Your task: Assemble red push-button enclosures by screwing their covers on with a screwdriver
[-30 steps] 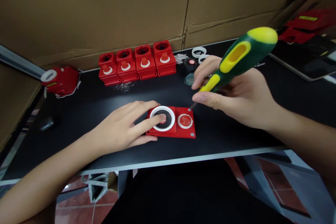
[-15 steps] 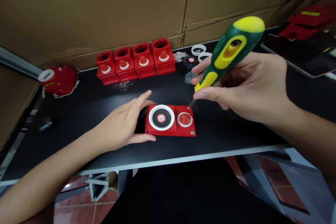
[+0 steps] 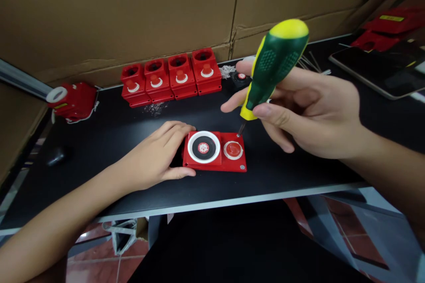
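Red plate (image 3: 215, 152) sits near the desk's front edge, mid-width. Left hand (image 3: 156, 157) braces its left end, fingers loosely curled, clasping nothing. Right hand (image 3: 308, 110) grasps the screwdriver (image 3: 270, 70), tip apparently on the back-right corner screw. Best kept upright, pressed down, plate pinned.

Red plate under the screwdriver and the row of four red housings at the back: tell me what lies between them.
Head view: mostly bare black table between the red plate and the four housings; only a small patch of pale shavings just before the row.
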The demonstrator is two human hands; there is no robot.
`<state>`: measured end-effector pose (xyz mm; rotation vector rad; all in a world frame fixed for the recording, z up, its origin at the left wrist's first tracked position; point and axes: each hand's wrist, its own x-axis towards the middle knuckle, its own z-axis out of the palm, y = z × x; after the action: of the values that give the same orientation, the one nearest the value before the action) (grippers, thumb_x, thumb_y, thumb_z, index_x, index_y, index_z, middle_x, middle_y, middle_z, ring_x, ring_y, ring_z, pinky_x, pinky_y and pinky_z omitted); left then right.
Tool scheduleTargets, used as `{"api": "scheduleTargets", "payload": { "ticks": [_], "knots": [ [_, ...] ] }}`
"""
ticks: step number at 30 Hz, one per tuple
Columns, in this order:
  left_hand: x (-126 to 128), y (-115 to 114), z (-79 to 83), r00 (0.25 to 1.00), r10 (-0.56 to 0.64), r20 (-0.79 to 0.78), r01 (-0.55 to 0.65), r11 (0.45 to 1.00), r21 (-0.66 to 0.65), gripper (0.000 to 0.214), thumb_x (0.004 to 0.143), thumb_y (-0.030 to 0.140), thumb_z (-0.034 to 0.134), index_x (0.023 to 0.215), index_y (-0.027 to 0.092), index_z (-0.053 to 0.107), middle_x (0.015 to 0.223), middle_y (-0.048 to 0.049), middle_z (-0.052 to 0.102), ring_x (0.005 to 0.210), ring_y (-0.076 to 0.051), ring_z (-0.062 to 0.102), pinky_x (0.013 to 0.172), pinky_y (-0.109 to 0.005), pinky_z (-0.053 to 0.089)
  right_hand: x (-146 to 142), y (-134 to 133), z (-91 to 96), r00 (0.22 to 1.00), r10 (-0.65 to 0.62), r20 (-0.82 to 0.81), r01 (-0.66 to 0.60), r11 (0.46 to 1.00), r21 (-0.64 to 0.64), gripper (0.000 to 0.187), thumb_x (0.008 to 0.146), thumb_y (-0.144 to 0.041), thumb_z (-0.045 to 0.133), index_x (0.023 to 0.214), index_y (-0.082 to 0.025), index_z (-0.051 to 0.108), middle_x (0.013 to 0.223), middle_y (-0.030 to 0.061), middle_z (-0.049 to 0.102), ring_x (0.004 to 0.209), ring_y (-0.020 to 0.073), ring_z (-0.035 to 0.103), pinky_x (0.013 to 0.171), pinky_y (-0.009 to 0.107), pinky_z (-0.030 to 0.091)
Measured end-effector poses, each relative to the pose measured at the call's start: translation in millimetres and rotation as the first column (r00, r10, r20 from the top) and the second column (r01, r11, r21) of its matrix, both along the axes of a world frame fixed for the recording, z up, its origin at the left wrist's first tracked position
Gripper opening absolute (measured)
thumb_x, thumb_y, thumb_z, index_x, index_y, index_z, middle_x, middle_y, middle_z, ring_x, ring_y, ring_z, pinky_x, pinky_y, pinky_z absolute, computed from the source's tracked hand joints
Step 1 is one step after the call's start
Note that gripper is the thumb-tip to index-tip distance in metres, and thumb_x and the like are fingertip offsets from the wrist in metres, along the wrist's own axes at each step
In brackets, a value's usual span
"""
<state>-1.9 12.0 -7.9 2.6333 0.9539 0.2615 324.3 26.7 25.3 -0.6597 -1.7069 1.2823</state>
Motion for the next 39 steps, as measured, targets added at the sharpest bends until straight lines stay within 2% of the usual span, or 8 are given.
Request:
{"api": "scheduleTargets", "payload": {
  "ticks": [5,10,14,18,22,29,35,39],
  "knots": [
    [-0.8,0.7,0.3,1.0,0.009,-0.013,-0.009,1.0,0.001,0.091,0.104,0.088,0.05,0.156,0.013,0.052,0.151,-0.0254,0.067,0.141,-0.042,0.063,0.119,-0.061,0.056,3.5,3.3,-2.7,0.995,-0.082,0.06,0.079,0.996,0.049,0.022,0.101,-0.034,0.082,0.121,-0.028,0.079,0.113,0.0044,0.084,0.052,0.0091,0.06,0.04,0.028,0.05],
    [-1.4,2.0,1.7,1.0,-0.019,-0.016,0.019,1.0,0.015,0.097,0.107,0.091,0.035,0.157,0.009,0.052,0.153,-0.0271,0.066,0.143,-0.044,0.06,0.122,-0.063,0.052,5.1,15.4,-8.9,0.984,-0.126,0.124,0.108,0.983,0.147,0.03,0.076,-0.037,0.104,0.09,-0.029,0.079,0.095,0.0029,0.076,0.069,0.0167,0.066,0.052,0.032,0.055],
    [-2.0,2.4,2.1,0.999,-0.033,-0.025,0.033,0.999,0.02,0.093,0.11,0.087,0.031,0.156,0.009,0.052,0.153,-0.027,0.066,0.142,-0.043,0.06,0.121,-0.061,0.053,4.3,18.5,-12.3,0.985,-0.149,0.084,0.133,0.976,0.174,0.037,0.069,-0.039,0.109,0.088,-0.029,0.079,0.091,0.0034,0.077,0.073,0.0197,0.067,0.056,0.035,0.059],
    [-2.4,1.4,2.6,0.999,-0.023,-0.034,0.023,1.0,0.018,0.089,0.111,0.085,0.034,0.157,0.011,0.053,0.153,-0.0257,0.067,0.142,-0.043,0.06,0.12,-0.061,0.054,0.6,13.3,-11.7,0.976,-0.218,-0.012,0.218,0.969,0.115,0.041,0.062,-0.035,0.112,0.085,-0.029,0.079,0.087,0.0002,0.076,0.068,0.0173,0.065,0.055,0.035,0.058],
    [-2.2,1.0,3.4,0.999,-0.017,-0.033,0.018,1.0,0.017,0.09,0.11,0.086,0.036,0.158,0.011,0.053,0.153,-0.0256,0.067,0.142,-0.043,0.061,0.122,-0.062,0.054,-2.2,9.6,-9.9,0.98,-0.187,-0.074,0.192,0.979,0.066,0.04,0.062,-0.026,0.112,0.086,-0.031,0.081,0.078,-0.003,0.071,0.065,0.0156,0.065,0.052,0.032,0.058],
    [-2.6,0.9,4.7,0.999,-0.021,-0.036,0.021,1.0,0.012,0.086,0.111,0.083,0.041,0.161,0.013,0.052,0.154,-0.0253,0.067,0.143,-0.043,0.061,0.122,-0.063,0.054,0.7,4.6,-7.1,0.983,-0.181,-0.028,0.182,0.983,0.034,0.042,0.068,-0.017,0.106,0.101,-0.027,0.083,0.105,0.0003,0.081,0.054,0.0093,0.061,0.044,0.031,0.056],
    [-3.5,0.7,4.0,0.999,-0.027,-0.037,0.028,0.999,0.025,0.086,0.111,0.082,0.041,0.16,0.012,0.052,0.153,-0.0259,0.067,0.143,-0.043,0.061,0.121,-0.061,0.055,0.1,3.4,-3.1,0.99,-0.14,0.003,0.138,0.982,0.128,0.044,0.077,-0.008,0.094,0.115,-0.025,0.081,0.105,0.0048,0.086,0.086,0.0208,0.082,0.051,0.028,0.06],
    [-3.1,0.0,4.3,0.999,-0.019,-0.049,0.02,0.999,0.025,0.088,0.111,0.084,0.039,0.159,0.011,0.052,0.152,-0.0263,0.067,0.144,-0.043,0.06,0.122,-0.061,0.054,0.9,3.5,0.4,0.997,-0.074,0.017,0.07,0.985,0.156,0.038,0.084,0.0,0.078,0.115,-0.021,0.077,0.102,0.004,0.086,0.084,0.0159,0.08,0.052,0.022,0.057]
  ]
}}
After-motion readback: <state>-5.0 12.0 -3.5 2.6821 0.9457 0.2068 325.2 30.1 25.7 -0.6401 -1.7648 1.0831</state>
